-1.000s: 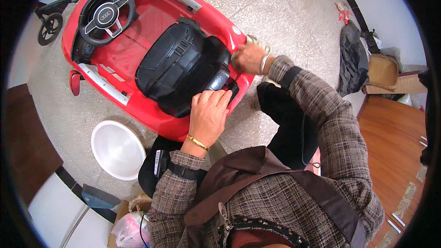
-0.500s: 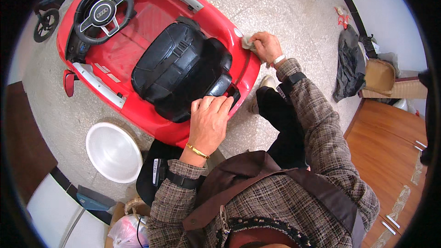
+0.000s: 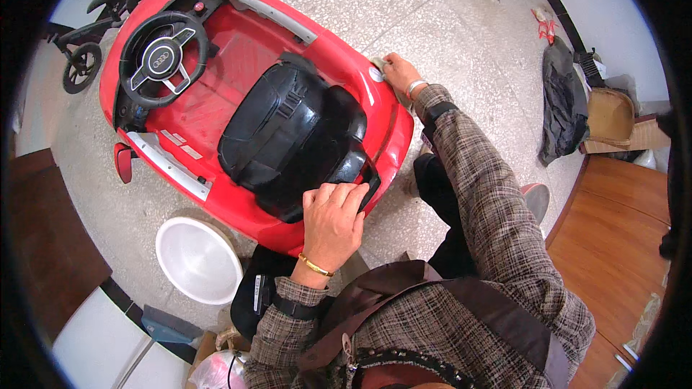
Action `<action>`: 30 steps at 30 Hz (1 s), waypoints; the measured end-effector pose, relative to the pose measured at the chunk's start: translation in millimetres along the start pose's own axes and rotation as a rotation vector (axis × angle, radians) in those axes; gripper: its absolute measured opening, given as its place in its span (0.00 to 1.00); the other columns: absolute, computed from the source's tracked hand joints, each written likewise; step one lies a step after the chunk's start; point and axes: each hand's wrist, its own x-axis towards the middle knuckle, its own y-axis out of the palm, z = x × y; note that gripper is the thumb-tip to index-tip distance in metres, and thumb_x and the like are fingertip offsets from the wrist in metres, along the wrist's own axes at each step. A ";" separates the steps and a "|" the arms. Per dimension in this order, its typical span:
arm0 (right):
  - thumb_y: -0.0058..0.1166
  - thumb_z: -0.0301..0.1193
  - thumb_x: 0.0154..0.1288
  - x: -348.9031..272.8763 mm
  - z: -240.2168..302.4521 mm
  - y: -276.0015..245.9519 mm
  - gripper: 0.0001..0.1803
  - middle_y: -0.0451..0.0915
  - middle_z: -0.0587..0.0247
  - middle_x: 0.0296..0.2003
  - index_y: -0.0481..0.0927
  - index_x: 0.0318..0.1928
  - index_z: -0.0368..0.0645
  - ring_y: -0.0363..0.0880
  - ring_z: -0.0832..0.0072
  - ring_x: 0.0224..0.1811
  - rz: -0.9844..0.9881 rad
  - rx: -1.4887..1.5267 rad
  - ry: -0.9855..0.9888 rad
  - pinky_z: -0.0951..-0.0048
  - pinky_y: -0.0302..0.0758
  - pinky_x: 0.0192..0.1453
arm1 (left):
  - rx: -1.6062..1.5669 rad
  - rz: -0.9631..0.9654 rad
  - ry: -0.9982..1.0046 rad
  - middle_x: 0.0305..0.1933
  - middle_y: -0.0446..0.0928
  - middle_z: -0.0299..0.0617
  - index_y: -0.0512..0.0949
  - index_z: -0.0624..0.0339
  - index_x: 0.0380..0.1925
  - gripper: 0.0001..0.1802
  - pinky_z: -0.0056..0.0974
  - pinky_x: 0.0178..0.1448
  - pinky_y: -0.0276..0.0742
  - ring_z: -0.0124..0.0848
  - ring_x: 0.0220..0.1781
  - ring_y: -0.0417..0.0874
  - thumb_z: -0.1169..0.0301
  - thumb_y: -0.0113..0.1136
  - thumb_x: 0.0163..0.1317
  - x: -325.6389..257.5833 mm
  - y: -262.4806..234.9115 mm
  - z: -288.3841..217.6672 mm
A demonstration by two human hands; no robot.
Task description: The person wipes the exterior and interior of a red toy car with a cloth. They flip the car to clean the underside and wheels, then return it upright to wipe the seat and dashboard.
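A red ride-on toy car [image 3: 288, 25] stands at an angle on the floor, with a black seat [image 3: 270, 126] and a black steering wheel [image 3: 160, 59]. My left hand [image 3: 333, 220] lies at its rear, fingers bent over the black handle [image 3: 371, 181] behind the seat; the fingertips are partly hidden. My right hand [image 3: 401, 74] pinches a pale, crumpled cloth [image 3: 380, 63] against the car's right flank, beside a round whitish light [image 3: 375, 74]. Most of the cloth is covered by the fingers.
A white basin [image 3: 198, 259] sits on the floor left of the car. A black wheeled frame [image 3: 85, 65] stands beyond it. To the right lie a dark plastic bag [image 3: 564, 104] and a cardboard box [image 3: 611, 117], near wooden cabinet doors [image 3: 613, 223]. A dustpan [image 3: 169, 328] is at lower left.
The view has shifted, so the car appears lower and further right. My right hand has slid the cloth forward along the flank to the round light. My left hand stays at the rear handle.
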 end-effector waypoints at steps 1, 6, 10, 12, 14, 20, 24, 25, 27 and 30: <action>0.45 0.35 0.62 -3.1 1.5 -1.0 0.17 0.78 0.41 0.47 0.78 0.46 0.39 0.76 0.49 0.52 0.005 0.014 0.013 0.58 0.72 0.55 | -0.001 -0.007 0.008 0.45 0.76 0.35 0.77 0.55 0.47 0.24 0.43 0.52 0.62 0.36 0.47 0.72 0.72 0.66 0.45 0.4 0.2 0.8; 0.51 0.28 0.57 -38.8 34.5 -6.0 0.10 0.79 0.50 0.40 0.80 0.40 0.42 0.77 0.53 0.44 -0.048 0.006 -0.629 0.59 0.75 0.49 | -0.054 -0.043 0.007 0.44 0.76 0.35 0.77 0.55 0.48 0.24 0.42 0.51 0.62 0.35 0.46 0.73 0.73 0.65 0.45 -1.5 2.4 4.8; 0.54 0.26 0.53 -24.1 68.7 -3.1 0.08 0.75 0.59 0.38 0.79 0.36 0.46 0.75 0.60 0.41 -0.012 -0.426 -1.034 0.61 0.76 0.44 | -0.062 -0.070 0.007 0.44 0.76 0.35 0.77 0.56 0.48 0.24 0.42 0.50 0.62 0.35 0.46 0.73 0.74 0.64 0.45 -4.0 5.6 5.0; 0.54 0.27 0.53 4.4 82.4 -1.8 0.07 0.74 0.61 0.39 0.78 0.35 0.47 0.74 0.62 0.42 -0.041 -0.540 -1.063 0.61 0.76 0.44 | -0.051 -0.088 0.002 0.43 0.76 0.35 0.77 0.57 0.47 0.24 0.42 0.50 0.62 0.35 0.46 0.73 0.74 0.64 0.45 -4.2 6.8 6.5; 0.54 0.27 0.54 20.7 88.7 7.8 0.10 0.74 0.59 0.39 0.79 0.39 0.46 0.74 0.59 0.41 -0.108 -0.384 -0.943 0.60 0.75 0.47 | -0.056 -0.079 0.005 0.43 0.76 0.35 0.77 0.57 0.47 0.24 0.42 0.50 0.62 0.35 0.46 0.73 0.74 0.63 0.45 -5.9 7.1 6.7; 0.54 0.28 0.57 7.7 74.1 -1.2 0.09 0.75 0.53 0.41 0.80 0.39 0.43 0.74 0.54 0.46 -0.020 -0.292 -0.780 0.59 0.72 0.53 | -0.069 -0.117 0.032 0.36 0.74 0.37 0.77 0.60 0.44 0.15 0.40 0.49 0.64 0.33 0.44 0.73 0.74 0.52 0.56 -6.4 4.2 7.8; 0.53 0.27 0.57 -35.2 54.1 -15.7 0.08 0.74 0.51 0.40 0.79 0.39 0.43 0.73 0.53 0.45 0.127 -0.223 -0.813 0.58 0.73 0.50 | -0.093 -0.105 0.007 0.37 0.73 0.38 0.77 0.60 0.43 0.14 0.41 0.48 0.64 0.34 0.45 0.73 0.74 0.52 0.55 -5.5 3.6 8.2; 0.53 0.26 0.57 -36.2 55.4 -15.6 0.08 0.74 0.52 0.40 0.79 0.39 0.43 0.73 0.53 0.45 0.145 -0.208 -0.788 0.58 0.73 0.49 | -0.102 -0.095 0.001 0.36 0.73 0.38 0.76 0.60 0.43 0.14 0.41 0.48 0.64 0.34 0.45 0.72 0.74 0.52 0.55 -5.4 4.4 7.7; 0.53 0.27 0.58 -18.6 71.0 -7.9 0.08 0.74 0.53 0.39 0.80 0.39 0.44 0.74 0.54 0.45 0.047 -0.282 -0.775 0.58 0.73 0.49 | -0.090 -0.109 0.001 0.36 0.74 0.37 0.77 0.60 0.43 0.15 0.41 0.48 0.64 0.34 0.44 0.73 0.74 0.53 0.55 -5.5 5.8 8.6; 0.54 0.27 0.57 21.7 106.1 9.6 0.08 0.74 0.54 0.37 0.80 0.38 0.45 0.75 0.56 0.44 -0.102 -0.416 -0.851 0.59 0.74 0.48 | -0.069 -0.149 0.000 0.35 0.74 0.36 0.78 0.58 0.44 0.15 0.40 0.48 0.63 0.34 0.43 0.73 0.74 0.54 0.54 -7.1 7.8 8.8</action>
